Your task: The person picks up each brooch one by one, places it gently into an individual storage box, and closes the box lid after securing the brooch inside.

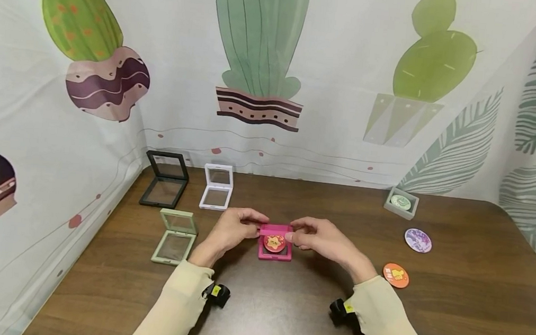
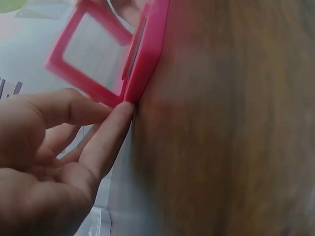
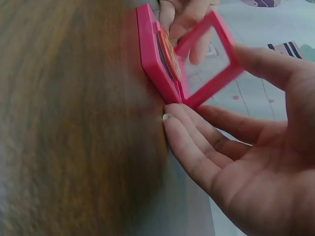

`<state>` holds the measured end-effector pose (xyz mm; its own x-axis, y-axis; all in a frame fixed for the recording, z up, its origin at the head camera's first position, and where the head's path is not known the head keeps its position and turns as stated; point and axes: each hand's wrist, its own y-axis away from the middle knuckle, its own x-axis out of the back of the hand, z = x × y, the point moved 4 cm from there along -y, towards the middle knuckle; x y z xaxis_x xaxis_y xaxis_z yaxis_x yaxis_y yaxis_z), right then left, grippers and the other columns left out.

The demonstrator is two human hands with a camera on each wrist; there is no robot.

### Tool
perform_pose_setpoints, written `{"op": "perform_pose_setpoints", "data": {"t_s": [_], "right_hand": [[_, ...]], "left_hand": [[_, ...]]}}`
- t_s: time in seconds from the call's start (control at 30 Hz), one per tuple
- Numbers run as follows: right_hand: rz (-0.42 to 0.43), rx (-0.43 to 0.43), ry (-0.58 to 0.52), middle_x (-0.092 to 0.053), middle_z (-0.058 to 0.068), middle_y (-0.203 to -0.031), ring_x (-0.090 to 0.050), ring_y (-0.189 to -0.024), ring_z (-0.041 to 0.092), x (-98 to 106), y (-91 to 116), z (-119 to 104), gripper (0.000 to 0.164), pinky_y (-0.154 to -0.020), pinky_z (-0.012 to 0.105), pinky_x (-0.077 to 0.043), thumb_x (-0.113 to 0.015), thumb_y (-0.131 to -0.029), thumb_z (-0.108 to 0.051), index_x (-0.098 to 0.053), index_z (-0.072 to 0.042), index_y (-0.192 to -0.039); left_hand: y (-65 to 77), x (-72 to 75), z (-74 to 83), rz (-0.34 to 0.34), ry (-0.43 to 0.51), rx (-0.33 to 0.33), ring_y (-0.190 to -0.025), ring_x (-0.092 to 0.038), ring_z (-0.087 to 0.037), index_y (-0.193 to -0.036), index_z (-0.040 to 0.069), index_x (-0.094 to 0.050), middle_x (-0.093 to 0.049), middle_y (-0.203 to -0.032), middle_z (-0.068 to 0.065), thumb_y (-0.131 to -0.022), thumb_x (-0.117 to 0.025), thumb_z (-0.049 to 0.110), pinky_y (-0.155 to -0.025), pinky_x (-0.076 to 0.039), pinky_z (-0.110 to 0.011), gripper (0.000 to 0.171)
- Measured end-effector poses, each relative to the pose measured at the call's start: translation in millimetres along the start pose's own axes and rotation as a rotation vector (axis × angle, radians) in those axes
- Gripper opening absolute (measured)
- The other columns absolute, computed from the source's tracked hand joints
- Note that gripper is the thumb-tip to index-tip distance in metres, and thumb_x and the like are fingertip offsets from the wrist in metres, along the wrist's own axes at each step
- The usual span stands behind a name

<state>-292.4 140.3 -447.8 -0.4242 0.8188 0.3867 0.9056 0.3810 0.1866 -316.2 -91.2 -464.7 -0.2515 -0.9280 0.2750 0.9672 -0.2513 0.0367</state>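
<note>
A small pink display case (image 1: 275, 257) stands with its windowed lid (image 3: 224, 78) raised at an angle. Inside its base lies a round red badge (image 1: 274, 242) with a yellow star on it. From the left, my left hand (image 1: 235, 229) holds the case, fingertips at the hinge corner in the left wrist view. On the other side, my right hand (image 1: 323, 240) has its thumb on the lid's edge and its other fingers by the hinge, as the right wrist view shows.
Standing open at the left are black (image 1: 163, 201), white (image 1: 215, 206) and green (image 1: 171, 261) display cases. To the right lie an orange badge (image 1: 396, 275) and a purple badge (image 1: 418, 240). A grey box (image 1: 406, 213) with a green badge (image 1: 401, 202) sits farther back, near the cactus-print cloth (image 1: 344, 62).
</note>
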Motion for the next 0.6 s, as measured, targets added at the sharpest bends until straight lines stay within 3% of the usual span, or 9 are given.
{"op": "perform_pose_setpoints", "data": {"t_s": [0.13,0.27,0.33,0.43,0.6], "right_hand": [[-0.034,0.045,0.069,-0.070,0.010,-0.112,-0.065,-0.098,0.023,1.2,0.2,0.6,0.062,-0.084,0.036,-0.054,-0.080,-0.093,-0.030,-0.061,0.003,-0.142],[-0.072,0.099,0.098,-0.069,0.011,-0.112,-0.065,-0.098,0.023,0.2,-1.8,2.9,0.066,-0.085,0.037,-0.054,-0.083,-0.092,-0.027,-0.058,0.005,-0.145],[-0.091,0.118,0.100,-0.069,0.012,-0.112,-0.066,-0.097,0.023,-0.7,-3.0,4.4,0.069,-0.085,0.038,-0.055,-0.084,-0.092,-0.025,-0.055,0.005,-0.147],[-0.110,0.130,0.105,-0.068,0.012,-0.112,-0.066,-0.094,0.022,-2.6,-4.4,6.7,0.073,-0.083,0.038,-0.055,-0.085,-0.091,-0.022,-0.052,0.005,-0.150],[-0.115,0.136,0.112,-0.067,0.012,-0.108,-0.064,-0.090,0.022,-5.3,-4.9,7.7,0.074,-0.080,0.036,-0.055,-0.087,-0.088,-0.018,-0.052,0.005,-0.149]], "left_hand": [[1.0,2.1,0.9,-0.094,0.045,0.030,-0.105,-0.073,-0.024,-0.124,-0.008,-0.073,-0.073,-0.122,-0.019,-0.095,-0.068,-0.002,-0.090,-0.060,-0.033,0.029],[3.2,6.1,4.8,-0.231,-0.060,-0.028,-0.117,-0.068,-0.025,-0.135,-0.002,-0.068,-0.071,-0.131,-0.014,-0.090,-0.083,0.016,-0.097,-0.055,-0.036,0.051],[4.7,6.4,7.1,-0.289,-0.088,-0.059,-0.123,-0.065,-0.029,-0.139,-0.001,-0.065,-0.069,-0.134,-0.014,-0.087,-0.087,0.017,-0.101,-0.054,-0.039,0.060],[6.0,4.7,9.5,-0.338,-0.103,-0.097,-0.128,-0.062,-0.034,-0.142,-0.002,-0.062,-0.067,-0.136,-0.017,-0.084,-0.089,0.012,-0.104,-0.054,-0.043,0.065],[7.1,3.5,10.8,-0.357,-0.179,-0.135,-0.126,-0.063,-0.034,-0.143,-0.001,-0.061,-0.067,-0.135,-0.017,-0.080,-0.093,0.011,-0.104,-0.054,-0.043,0.072]]}}
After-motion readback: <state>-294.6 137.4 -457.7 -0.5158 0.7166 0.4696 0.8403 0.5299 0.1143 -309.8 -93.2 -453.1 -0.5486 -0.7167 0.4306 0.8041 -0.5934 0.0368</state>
